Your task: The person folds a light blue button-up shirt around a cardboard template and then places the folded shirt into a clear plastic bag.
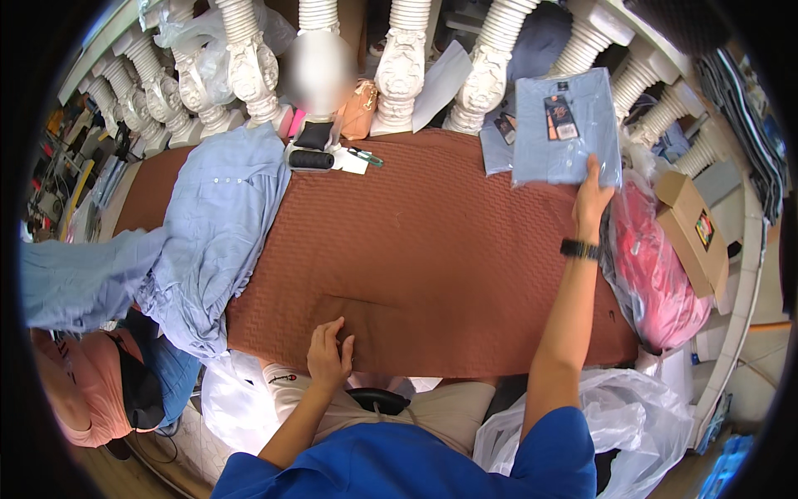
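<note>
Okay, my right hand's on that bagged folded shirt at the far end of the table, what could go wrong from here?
The bagged blue shirt lies on others at the table's far right edge, and only the fingers of the right hand rest on its slick wrap, so it might slip or drag the shirt beneath. The pink bag bulges just below that corner and could get knocked. The left hand only rests on the brown cover, which might bunch.

A single head-worn fisheye view looks steeply down from above the person's chest onto the brown quilted table (432, 249), close enough that it fills the middle. Both forearms enter from six o'clock — the left hand (330, 356) near six, the right hand (592, 200) out toward two. White balusters (399, 71) curve along twelve o'clock — straight lines bend at the dark circular rim.
</note>
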Demonstrator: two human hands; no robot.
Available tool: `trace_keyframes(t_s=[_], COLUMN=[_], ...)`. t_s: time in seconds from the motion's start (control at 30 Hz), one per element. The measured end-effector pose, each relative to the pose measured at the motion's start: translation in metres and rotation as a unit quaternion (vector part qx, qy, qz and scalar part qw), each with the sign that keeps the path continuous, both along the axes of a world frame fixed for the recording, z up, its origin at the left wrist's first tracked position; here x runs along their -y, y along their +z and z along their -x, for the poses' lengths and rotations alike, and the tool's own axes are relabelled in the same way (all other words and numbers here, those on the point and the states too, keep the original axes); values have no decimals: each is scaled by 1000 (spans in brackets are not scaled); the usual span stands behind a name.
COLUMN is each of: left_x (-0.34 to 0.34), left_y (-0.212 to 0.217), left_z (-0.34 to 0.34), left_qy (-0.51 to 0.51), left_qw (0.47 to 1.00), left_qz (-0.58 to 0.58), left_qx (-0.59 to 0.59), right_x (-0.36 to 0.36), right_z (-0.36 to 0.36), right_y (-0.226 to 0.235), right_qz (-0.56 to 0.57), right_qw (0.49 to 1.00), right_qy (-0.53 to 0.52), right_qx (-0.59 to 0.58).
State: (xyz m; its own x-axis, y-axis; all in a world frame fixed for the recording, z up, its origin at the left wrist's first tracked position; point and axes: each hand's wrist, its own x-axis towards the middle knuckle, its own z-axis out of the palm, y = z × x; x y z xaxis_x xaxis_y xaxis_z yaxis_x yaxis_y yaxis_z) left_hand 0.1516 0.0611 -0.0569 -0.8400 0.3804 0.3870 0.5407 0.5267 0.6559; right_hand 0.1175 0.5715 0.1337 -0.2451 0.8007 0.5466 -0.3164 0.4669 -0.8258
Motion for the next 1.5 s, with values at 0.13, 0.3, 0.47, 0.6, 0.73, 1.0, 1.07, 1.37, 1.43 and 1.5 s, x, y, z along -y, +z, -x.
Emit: trace_keyframes(t_s=[0.13, 0.3, 0.47, 0.6, 0.73, 1.0, 1.07, 1.37, 1.43, 1.5], left_x=[-5, -7, -5, -2, 1, 64, 89, 142, 156, 176], left_y=[-2, -2, -1, 1, 1, 60, 62, 78, 86, 98], left_z=[-1, 2, -1, -1, 6, 119, 159, 224, 246, 271], left_qy=[22, 18, 27, 33, -15, 204, 238, 264, 308, 269], left_qw=[999, 998, 998, 997, 996, 949, 940, 963, 947, 959], left_qz=[30, 47, 48, 42, -57, 94, 94, 43, 39, -43], left_qx=[-18, -40, -41, -52, 61, -221, -226, -26, -81, -72], right_x=[-71, -82, -33, 8, 85, 248, 261, 318, 337, 353], right_z=[68, 121, 110, 88, 42, -19, -21, -29, -25, -19], right_y=[-18, -63, -75, -102, -152, -197, -206, -161, -148, -138], right_qz=[-95, -145, -88, -80, -33, 73, 31, 30, 4, -40], right_qw=[988, 967, 932, 964, 977, 946, 935, 888, 872, 846], right_qy=[-31, -109, -255, -214, -125, 151, 203, 361, 410, 461], right_qx=[117, 178, 243, 138, 168, 277, 288, 284, 269, 264])
